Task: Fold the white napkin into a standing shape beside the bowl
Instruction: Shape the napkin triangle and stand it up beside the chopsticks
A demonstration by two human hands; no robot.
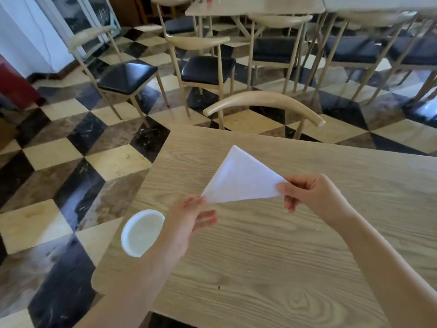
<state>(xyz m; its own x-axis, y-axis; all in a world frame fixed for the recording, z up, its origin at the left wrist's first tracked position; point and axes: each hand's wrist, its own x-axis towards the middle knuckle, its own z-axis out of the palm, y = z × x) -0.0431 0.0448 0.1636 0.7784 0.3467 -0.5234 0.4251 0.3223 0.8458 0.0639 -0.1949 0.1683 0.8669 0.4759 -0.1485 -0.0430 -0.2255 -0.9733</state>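
Note:
The white napkin (pixel 238 177) is folded into a triangle and held just above the wooden table (pixel 272 245), its apex pointing away from me. My left hand (pixel 189 221) pinches its near-left corner. My right hand (pixel 312 197) pinches its right corner between thumb and fingers. A small white bowl (pixel 140 233) stands at the table's left edge, partly behind my left forearm.
A wooden chair back (pixel 262 102) curves along the table's far side. Several black-seated chairs (pixel 127 76) and other tables stand beyond on the checkered floor (pixel 59 162). The table's left edge runs close to the bowl.

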